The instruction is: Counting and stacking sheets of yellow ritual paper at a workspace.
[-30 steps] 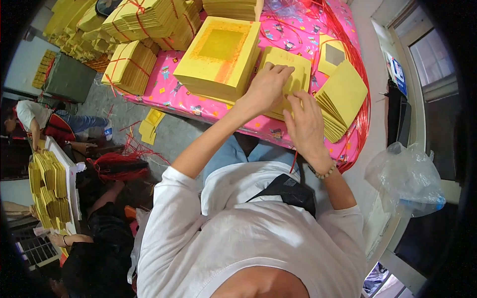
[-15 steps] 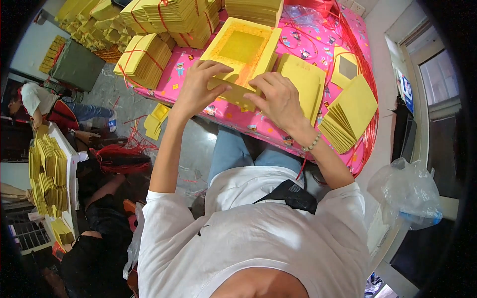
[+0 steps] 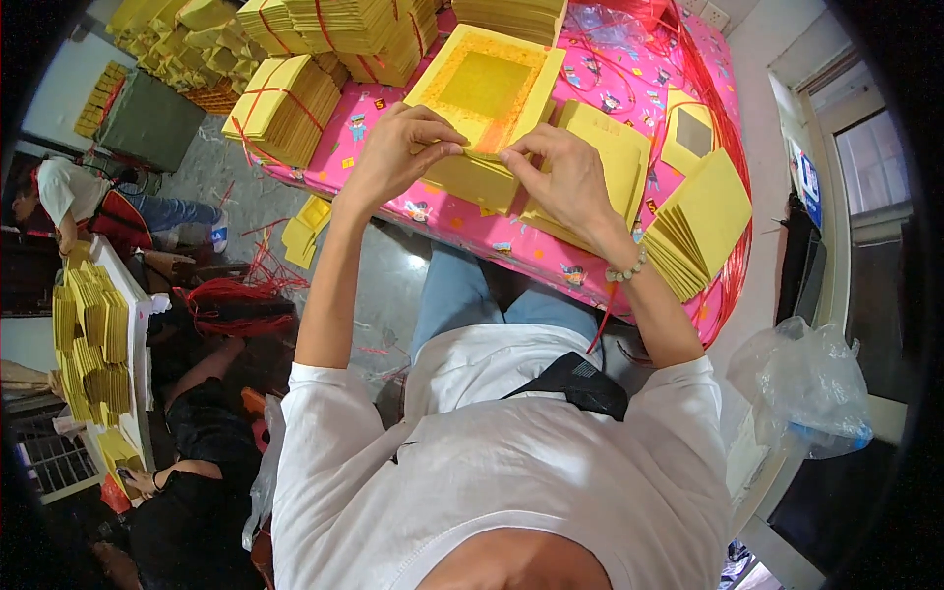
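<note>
Both hands meet at the near edge of a thick stack of yellow paper sheets (image 3: 489, 88) with a gold square in the middle, lying on a pink patterned table (image 3: 629, 59). My left hand (image 3: 401, 149) pinches the top sheets at the stack's near edge. My right hand (image 3: 562, 177) pinches the same edge just to the right, fingertips almost touching the left ones. A beaded bracelet (image 3: 629, 269) is on my right wrist. Under my right hand lies a second, flatter yellow stack (image 3: 610, 157).
A fanned pile of yellow sheets (image 3: 703, 231) sits at the table's right edge. Bundles tied with red string (image 3: 285, 103) crowd the far left. Red string (image 3: 231, 295) lies on the floor. Other people (image 3: 79, 197) work at left. A plastic bag (image 3: 806, 379) hangs at right.
My left hand moved from the stack at the right across to the big stack's near edge. Both hands came together there and now pinch its top sheets.
</note>
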Demonstrator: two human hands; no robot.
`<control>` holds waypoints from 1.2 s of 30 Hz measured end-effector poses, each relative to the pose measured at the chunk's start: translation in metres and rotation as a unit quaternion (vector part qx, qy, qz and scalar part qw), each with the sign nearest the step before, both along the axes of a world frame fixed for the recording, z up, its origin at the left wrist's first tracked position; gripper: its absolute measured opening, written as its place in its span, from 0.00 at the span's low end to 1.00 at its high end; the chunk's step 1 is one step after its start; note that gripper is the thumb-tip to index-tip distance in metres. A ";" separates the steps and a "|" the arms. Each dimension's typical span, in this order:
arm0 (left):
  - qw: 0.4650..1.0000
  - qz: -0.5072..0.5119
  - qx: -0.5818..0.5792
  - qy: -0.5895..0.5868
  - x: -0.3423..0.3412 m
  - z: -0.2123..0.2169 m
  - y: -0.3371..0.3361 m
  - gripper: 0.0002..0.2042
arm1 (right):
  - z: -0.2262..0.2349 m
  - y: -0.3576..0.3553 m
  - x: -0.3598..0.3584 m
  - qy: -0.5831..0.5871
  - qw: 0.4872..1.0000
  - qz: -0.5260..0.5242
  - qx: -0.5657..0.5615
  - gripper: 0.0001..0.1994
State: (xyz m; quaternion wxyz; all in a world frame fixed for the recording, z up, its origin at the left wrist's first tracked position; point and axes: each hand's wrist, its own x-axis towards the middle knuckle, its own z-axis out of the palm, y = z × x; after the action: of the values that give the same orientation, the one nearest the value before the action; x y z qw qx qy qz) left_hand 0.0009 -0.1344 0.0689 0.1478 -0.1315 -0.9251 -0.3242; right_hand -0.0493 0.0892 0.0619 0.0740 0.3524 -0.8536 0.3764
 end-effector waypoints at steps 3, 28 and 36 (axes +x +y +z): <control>1.000 -0.010 -0.018 0.011 -0.002 -0.001 -0.003 0.06 | 0.001 0.000 -0.002 -0.020 1.000 -0.001 -0.003 0.12; 0.996 0.005 -0.080 0.044 -0.006 0.014 0.007 0.10 | 0.013 -0.003 -0.001 0.045 0.998 -0.027 -0.018 0.11; 0.980 0.052 -0.101 0.162 -0.014 0.018 0.013 0.07 | 0.014 0.003 -0.007 -0.033 0.982 -0.061 -0.177 0.29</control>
State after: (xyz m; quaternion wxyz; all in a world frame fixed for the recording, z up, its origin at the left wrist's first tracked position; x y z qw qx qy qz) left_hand -0.0128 -0.1214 0.0865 0.2985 -0.1485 -0.9223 -0.1955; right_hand -0.0564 0.0920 0.0759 0.1296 0.2688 -0.7952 0.5278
